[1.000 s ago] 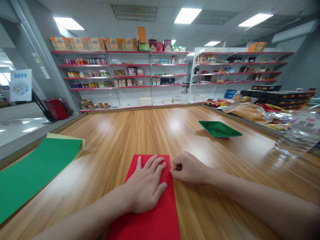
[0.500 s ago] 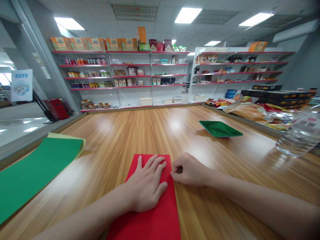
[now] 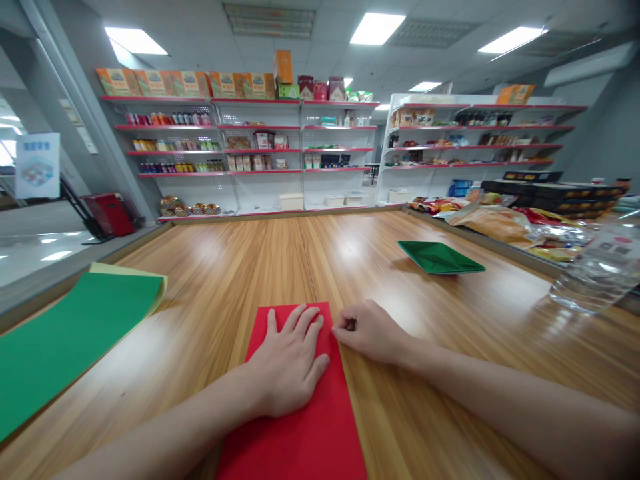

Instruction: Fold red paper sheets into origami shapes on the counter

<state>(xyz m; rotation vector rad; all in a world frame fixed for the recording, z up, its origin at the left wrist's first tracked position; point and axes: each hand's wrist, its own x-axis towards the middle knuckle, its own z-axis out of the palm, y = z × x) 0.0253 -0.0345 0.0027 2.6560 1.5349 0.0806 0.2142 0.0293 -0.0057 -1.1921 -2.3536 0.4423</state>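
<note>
Under my left hand [image 3: 285, 363] lies a sheet of red paper [image 3: 305, 450], long and narrow, flat on the table. The left palm and spread fingers press on its far half. My right hand [image 3: 367, 330] is curled closed at the paper's far right edge, with the thumb and forefinger tips pinched against that edge. The exact grip of these fingertips is partly hidden by the hand itself. Farther off to the right sits a folded green paper piece [image 3: 440, 259], touched by neither hand.
At the left, green sheets [image 3: 75, 333] lie with a yellowish sheet below. A clear plastic bottle [image 3: 595, 273] stands at the right, near packaged snacks [image 3: 505, 223] and black boxes [image 3: 550, 193]. Stocked shelves [image 3: 260, 173] line the back beyond the wooden table [image 3: 240, 260].
The far end of the red paper has swung slightly left. Both hands have shifted a little left and away with it, the left still flat, the right still closed at the edge.
</note>
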